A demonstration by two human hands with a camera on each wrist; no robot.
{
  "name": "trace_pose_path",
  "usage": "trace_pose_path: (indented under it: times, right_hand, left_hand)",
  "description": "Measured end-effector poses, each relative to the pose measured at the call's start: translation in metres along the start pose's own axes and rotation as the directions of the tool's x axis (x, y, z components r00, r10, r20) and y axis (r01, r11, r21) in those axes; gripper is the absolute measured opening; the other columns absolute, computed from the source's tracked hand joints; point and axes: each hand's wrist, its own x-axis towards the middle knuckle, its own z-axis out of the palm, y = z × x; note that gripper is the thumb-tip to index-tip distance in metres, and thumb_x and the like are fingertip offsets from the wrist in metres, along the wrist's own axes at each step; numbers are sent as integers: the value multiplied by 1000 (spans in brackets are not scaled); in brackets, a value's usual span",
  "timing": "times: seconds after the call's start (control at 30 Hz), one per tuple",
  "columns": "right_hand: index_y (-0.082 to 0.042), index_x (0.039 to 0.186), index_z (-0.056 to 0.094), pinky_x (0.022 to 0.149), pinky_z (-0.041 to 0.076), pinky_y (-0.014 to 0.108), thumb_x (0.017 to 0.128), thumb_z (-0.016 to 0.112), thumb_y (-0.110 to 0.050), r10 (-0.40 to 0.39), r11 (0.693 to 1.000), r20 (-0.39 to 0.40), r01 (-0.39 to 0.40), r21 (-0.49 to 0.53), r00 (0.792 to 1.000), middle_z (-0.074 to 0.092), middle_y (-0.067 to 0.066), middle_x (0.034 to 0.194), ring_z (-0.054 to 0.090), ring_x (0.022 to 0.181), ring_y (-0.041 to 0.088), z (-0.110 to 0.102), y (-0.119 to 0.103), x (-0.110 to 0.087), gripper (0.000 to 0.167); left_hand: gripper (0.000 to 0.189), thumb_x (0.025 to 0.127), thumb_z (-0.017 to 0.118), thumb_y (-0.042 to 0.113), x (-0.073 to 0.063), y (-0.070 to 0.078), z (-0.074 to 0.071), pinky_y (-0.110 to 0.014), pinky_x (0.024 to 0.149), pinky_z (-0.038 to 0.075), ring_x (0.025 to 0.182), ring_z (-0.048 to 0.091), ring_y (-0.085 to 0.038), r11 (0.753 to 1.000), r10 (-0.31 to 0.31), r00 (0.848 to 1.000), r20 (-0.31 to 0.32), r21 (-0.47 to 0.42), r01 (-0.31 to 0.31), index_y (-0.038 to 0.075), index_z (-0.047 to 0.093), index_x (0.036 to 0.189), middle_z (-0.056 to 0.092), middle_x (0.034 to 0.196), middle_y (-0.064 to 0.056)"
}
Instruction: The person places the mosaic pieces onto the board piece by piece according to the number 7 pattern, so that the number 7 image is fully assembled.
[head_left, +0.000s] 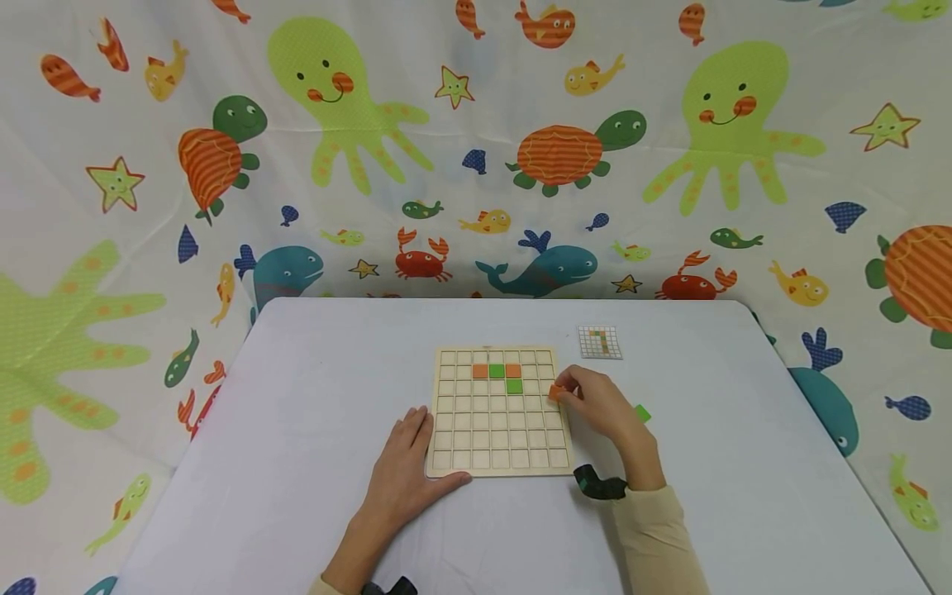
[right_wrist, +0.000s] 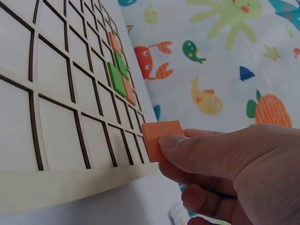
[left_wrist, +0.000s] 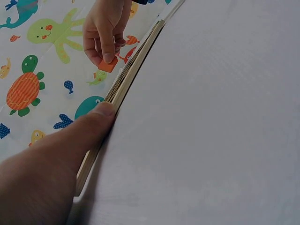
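Observation:
A wooden grid board (head_left: 494,430) lies flat on the table. In its upper rows sit an orange tile (head_left: 480,371), a green tile (head_left: 497,371), another orange tile (head_left: 513,371) and, below that one, a second green tile (head_left: 514,386). My right hand (head_left: 601,405) pinches an orange square tile (right_wrist: 161,136) between thumb and fingers, above the board's right edge. My left hand (head_left: 405,467) rests along the board's left side, fingers straight, with the thumb (left_wrist: 89,124) touching the front edge.
Beyond the board's upper right corner lies a small pattern card (head_left: 599,341) with a coloured grid. A loose green tile (head_left: 643,413) is on the table, partly hidden by the right wrist. A sea-animal cloth (head_left: 476,99) hangs behind the white table (head_left: 327,355).

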Motion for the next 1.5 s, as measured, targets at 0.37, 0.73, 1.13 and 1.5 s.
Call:
trace_pose_path:
  times: [0.37, 0.73, 1.13, 1.5]
  right_hand:
    - [-9, 109, 67, 72, 49, 26, 95, 68, -15, -49, 999, 13, 49, 16, 999, 67, 3, 96, 54, 82, 16, 8, -6, 5, 15]
    - [-9, 111, 68, 75, 52, 29, 95, 68, -14, -50, 998, 17, 49, 42, 999, 67, 2, 98, 55, 83, 16, 19, -13, 9, 16]
    - [-11, 110, 70, 84, 56, 33, 96, 67, -12, -79, 996, 17, 79, 32, 997, 68, 1, 101, 58, 88, 15, 30, -24, 10, 14]
    - [-14, 107, 71, 85, 56, 32, 94, 71, -15, -76, 996, 3, 76, 47, 997, 69, -2, 98, 58, 87, 14, 38, -28, 11, 13]
  left_hand:
    - [112, 73, 72, 74, 0, -1, 2, -47, 124, 30, 150, 33, -34, 1000, -2, 1000, 4, -3, 2, -4, 44, 148, 41, 157, -18]
    - [113, 73, 70, 76, 0, -2, 3, -47, 125, 29, 151, 32, -33, 1000, -8, 1000, 14, -4, 8, -3, 43, 149, 40, 158, -17]
    - [113, 73, 72, 75, 0, 0, 1, -46, 125, 29, 151, 33, -33, 1000, 3, 1000, 6, 0, -3, -3, 43, 149, 40, 158, -18]
    - [114, 72, 70, 77, -1, -1, 2, -47, 125, 29, 151, 33, -33, 1000, -2, 1000, 8, -6, 3, -3, 43, 149, 40, 158, -17]
